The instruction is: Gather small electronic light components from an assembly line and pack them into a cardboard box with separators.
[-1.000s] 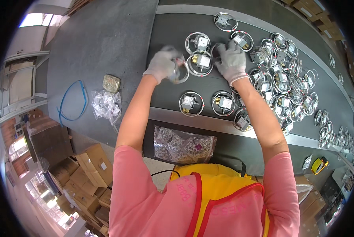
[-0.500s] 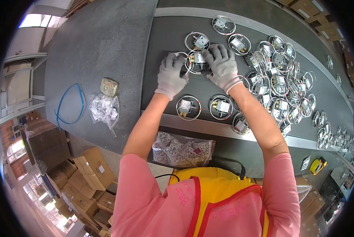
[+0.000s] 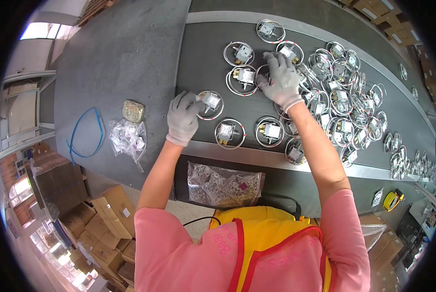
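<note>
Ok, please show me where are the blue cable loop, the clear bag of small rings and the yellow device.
blue cable loop (image 3: pixel 84 134), head view, its right-hand curve.
clear bag of small rings (image 3: pixel 225 185), head view, bag middle.
yellow device (image 3: pixel 393 199), head view, its yellow body.

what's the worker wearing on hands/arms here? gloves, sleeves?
Both the left hand and the right hand wear light grey knit gloves with ribbed cuffs ending at the wrist. Forearms are bare. Short pink sleeves cover the upper arms, under a yellow vest with red trim.
</note>
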Demonstrator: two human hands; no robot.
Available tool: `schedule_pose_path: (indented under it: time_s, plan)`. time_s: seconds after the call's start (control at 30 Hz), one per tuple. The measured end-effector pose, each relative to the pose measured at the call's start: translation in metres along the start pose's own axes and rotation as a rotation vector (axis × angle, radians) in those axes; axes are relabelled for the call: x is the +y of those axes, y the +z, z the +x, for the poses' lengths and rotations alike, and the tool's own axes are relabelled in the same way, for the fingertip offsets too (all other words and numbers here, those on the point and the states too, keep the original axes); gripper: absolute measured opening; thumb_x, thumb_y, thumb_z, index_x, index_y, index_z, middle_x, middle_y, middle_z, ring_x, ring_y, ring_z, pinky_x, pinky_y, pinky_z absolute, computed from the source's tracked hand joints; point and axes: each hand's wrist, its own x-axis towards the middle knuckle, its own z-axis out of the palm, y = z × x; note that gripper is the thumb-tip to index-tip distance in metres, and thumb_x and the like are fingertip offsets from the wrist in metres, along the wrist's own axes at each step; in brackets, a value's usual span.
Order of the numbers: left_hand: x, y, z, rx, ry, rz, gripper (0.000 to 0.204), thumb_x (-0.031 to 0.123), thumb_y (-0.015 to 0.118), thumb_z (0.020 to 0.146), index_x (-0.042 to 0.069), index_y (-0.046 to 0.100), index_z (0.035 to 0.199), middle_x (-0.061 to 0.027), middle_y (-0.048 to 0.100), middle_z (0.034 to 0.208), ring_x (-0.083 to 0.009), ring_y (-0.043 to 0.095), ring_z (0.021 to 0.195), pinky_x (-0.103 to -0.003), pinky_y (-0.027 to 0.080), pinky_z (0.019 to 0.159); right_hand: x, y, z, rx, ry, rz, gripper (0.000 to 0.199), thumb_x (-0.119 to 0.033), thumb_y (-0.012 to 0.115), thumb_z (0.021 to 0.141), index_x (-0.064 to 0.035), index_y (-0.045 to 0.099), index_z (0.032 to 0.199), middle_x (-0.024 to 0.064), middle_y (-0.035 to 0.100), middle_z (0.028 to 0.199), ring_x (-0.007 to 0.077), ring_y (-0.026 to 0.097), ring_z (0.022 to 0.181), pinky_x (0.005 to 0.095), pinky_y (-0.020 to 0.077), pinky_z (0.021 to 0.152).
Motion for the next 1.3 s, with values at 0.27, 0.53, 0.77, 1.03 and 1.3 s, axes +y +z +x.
schedule_pose_path:
  time_s: [0.27, 0.53, 0.77, 1.03, 1.3]
  plan:
    - [0.050, 0.070, 0.074, -0.031, -0.456, -0.104, 0.040, 0.010, 0.067, 0.075, 0.007, 0.058, 0.114, -0.0146, 0.061, 0.112, -0.0338, 0.052, 0.112, -0.042, 0.045, 0.092, 0.004, -0.022, 0.000, -0.399, 0.002, 0.046, 0.083, -0.031, 0.076, 0.065, -0.0123, 0.041, 0.138, 0.0182, 0.047, 0.132, 0.0380, 0.046, 0.120, 0.0424, 0.0387, 0.103]
    - [0.068, 0.065, 0.081, -0.060, -0.837, -0.940, 0.037, -0.003, 0.060, 0.079, 0.001, 0.057, 0.115, -0.0135, 0.060, 0.105, -0.0227, 0.062, 0.090, -0.034, 0.050, 0.082, 0.021, 0.006, -0.018, -0.026, 0.353, 0.759, 0.071, -0.029, 0.080, 0.072, 0.0048, 0.046, 0.125, 0.0116, 0.059, 0.100, 0.0156, 0.059, 0.090, 0.0283, 0.0491, 0.079]
    - [0.028, 0.067, 0.063, 0.268, -0.526, -0.521, 0.031, -0.011, 0.051, 0.076, 0.005, 0.066, 0.098, -0.0139, 0.057, 0.107, -0.0289, 0.063, 0.090, -0.034, 0.049, 0.084, 0.008, -0.007, -0.007, 0.078, 0.519, 0.824, 0.061, -0.027, 0.076, 0.076, 0.0044, 0.048, 0.121, 0.0119, 0.061, 0.095, 0.0161, 0.061, 0.078, 0.0267, 0.0497, 0.069]
    - [0.001, 0.040, 0.075, -0.190, -0.607, -0.519, 0.033, -0.007, 0.046, 0.077, 0.006, 0.066, 0.101, -0.0144, 0.065, 0.102, -0.0303, 0.063, 0.096, -0.034, 0.048, 0.084, -0.022, -0.001, 0.019, -0.052, -0.190, 0.075, 0.053, -0.021, 0.066, 0.075, -0.0124, 0.053, 0.126, 0.0141, 0.055, 0.124, 0.0349, 0.049, 0.119, 0.0420, 0.0417, 0.099]
    - [-0.006, 0.032, 0.085, -0.233, -0.657, -0.640, 0.026, -0.008, 0.047, 0.084, 0.001, 0.065, 0.100, -0.0113, 0.065, 0.093, -0.0202, 0.062, 0.090, -0.031, 0.048, 0.082, -0.030, 0.029, 0.036, -0.214, -0.413, 0.103, 0.052, -0.011, 0.063, 0.072, -0.0137, 0.054, 0.123, 0.0110, 0.054, 0.123, 0.0327, 0.052, 0.114, 0.0408, 0.0455, 0.097]
